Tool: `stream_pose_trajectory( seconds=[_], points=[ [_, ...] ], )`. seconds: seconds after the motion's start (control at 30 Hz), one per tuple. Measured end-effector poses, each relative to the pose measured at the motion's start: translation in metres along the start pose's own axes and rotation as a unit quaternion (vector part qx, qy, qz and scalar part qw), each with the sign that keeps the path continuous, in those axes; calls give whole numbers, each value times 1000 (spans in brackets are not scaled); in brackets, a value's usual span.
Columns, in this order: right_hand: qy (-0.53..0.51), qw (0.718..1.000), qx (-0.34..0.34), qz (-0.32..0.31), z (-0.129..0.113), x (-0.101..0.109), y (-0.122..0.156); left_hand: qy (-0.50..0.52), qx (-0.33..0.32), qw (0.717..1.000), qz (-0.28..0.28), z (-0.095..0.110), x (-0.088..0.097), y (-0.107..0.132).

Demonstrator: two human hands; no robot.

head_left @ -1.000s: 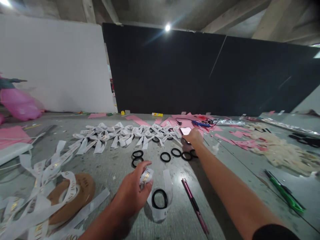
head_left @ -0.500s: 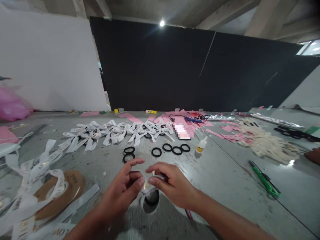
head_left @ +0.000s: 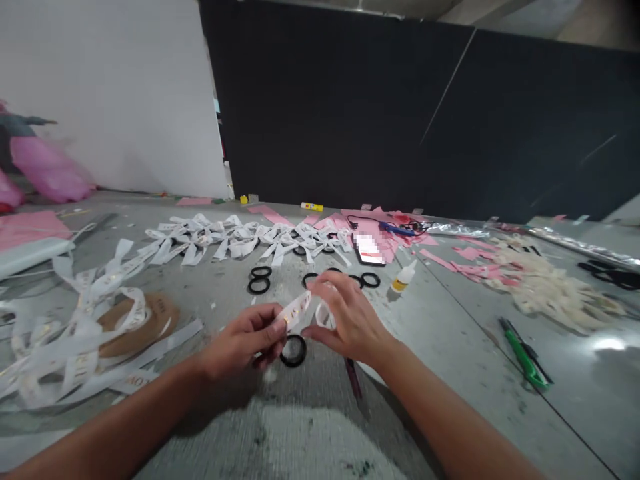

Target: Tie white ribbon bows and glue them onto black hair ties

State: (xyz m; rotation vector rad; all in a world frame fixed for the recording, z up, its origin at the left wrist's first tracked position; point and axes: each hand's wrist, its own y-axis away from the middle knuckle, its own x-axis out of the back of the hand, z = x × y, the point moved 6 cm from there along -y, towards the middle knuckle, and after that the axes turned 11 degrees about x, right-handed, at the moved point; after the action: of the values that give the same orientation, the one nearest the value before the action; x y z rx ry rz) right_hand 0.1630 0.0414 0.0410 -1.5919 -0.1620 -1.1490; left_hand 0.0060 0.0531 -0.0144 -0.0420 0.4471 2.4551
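Observation:
My left hand pinches a white ribbon with gold print between thumb and fingers. From there the strip slants up to the fingertips of my right hand, which curls round its other end. A loop of the ribbon shows inside the right palm, while the right thumb stays apart from the fingers. Just below the strip, next to my left fingertips, lies a black ring. Under my right wrist, a dark thin tool is partly hidden.
Several white bows lie in a row behind more black rings. To the left is a cardboard ribbon spool with loose ribbon. A phone, a small glue bottle and a green utility knife lie toward the right.
The view has tilted down and turned slightly left. My hands have drawn apart a little, and the ribbon now stretches between them. The black ring below is more exposed.

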Motion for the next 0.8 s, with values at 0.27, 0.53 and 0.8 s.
stream_pose_trajectory(
  seconds=[0.27,0.53,0.8],
  points=[
    [4,999,29,22,-10,-6,0,37,37,990,-129,-5,-10,4],
    [2,999,7,31,-16,-12,-2,58,14,978,-202,-1,-16,9],
    [-160,976,-67,130,-29,-9,-3,212,-96,972,-42,3,4,0]
  ],
)
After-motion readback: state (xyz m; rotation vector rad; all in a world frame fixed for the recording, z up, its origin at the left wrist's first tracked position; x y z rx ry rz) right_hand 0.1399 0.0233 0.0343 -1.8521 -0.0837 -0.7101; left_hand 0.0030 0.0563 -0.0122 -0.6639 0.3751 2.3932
